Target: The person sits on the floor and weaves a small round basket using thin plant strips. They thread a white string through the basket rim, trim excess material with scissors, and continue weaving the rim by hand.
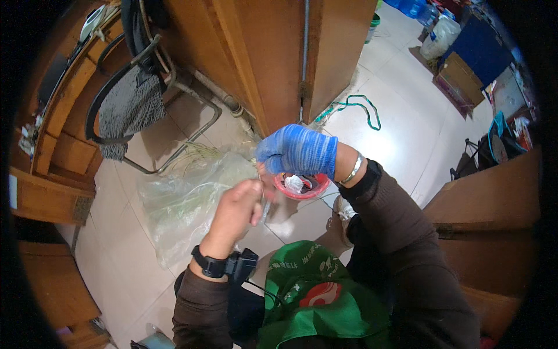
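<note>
My left hand (236, 210) is bare, with a black strapped device (224, 264) on its wrist. Its thumb and fingers are closed near a thin pale strand (261, 175), which passes up to my right hand (298, 150). A blue knitted glove covers most of that hand, and its fingers are curled in a pinch; bare fingertips show at the edge. Motion blurs the space between the hands. Below them on the tiles lies a clear plastic bag (174, 209) with green grass-like stems (198, 152) sticking out. A red basin (301, 194) holding small items is partly hidden under my right hand.
A metal-framed chair (192, 94) with a grey cloth (130, 109) stands at the left. Wooden cabinets (261, 56) rise ahead. A green ribbon (370, 111) lies on the floor, with a cardboard box (460, 83) farther right. A green apron (314, 296) covers my lap.
</note>
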`<move>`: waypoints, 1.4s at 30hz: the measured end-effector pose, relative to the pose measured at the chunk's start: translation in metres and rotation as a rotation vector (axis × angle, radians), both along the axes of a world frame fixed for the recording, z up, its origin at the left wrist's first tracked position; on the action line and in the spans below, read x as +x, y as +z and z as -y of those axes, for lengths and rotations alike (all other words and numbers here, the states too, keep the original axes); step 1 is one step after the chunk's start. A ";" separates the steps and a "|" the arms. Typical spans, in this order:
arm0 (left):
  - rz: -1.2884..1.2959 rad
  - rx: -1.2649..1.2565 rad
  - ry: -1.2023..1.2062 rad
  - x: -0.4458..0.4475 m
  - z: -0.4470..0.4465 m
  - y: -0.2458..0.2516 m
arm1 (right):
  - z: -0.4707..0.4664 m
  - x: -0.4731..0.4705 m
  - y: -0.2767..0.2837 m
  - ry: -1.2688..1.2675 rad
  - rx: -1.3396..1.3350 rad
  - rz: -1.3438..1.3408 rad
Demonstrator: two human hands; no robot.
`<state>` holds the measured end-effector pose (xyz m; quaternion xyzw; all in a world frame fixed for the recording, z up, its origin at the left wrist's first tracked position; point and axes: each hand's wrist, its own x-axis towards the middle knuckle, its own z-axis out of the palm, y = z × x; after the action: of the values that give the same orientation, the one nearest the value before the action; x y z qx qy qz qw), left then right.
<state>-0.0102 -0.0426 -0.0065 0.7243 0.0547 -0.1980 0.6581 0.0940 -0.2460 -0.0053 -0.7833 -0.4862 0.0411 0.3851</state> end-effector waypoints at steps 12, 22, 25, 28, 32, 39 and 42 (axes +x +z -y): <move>0.165 -0.059 0.416 0.023 -0.077 0.028 | 0.055 0.041 -0.235 -0.742 -0.741 -0.044; 0.115 -0.076 0.453 0.024 -0.085 0.033 | 0.028 0.055 -0.328 -0.666 -1.382 0.309; 0.133 -0.049 0.445 0.025 -0.085 0.031 | 0.026 0.058 -0.318 -0.679 -1.635 0.141; 0.188 -0.009 0.393 0.025 -0.087 0.027 | 0.042 0.049 -0.266 -0.548 -1.557 0.120; 0.270 -0.084 0.344 0.022 -0.089 0.024 | 0.081 0.038 -0.171 -0.496 -1.372 0.004; 0.315 -0.112 0.351 0.024 -0.090 0.025 | 0.116 -0.007 -0.102 -0.627 -1.044 -0.332; 0.324 -0.088 0.356 0.024 -0.092 0.021 | 0.107 -0.026 -0.113 -0.498 -0.980 -0.189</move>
<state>0.0134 0.0495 0.0146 0.6964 0.0664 0.0377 0.7136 0.0675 -0.3527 -0.1187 -0.9549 -0.1737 0.2402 0.0159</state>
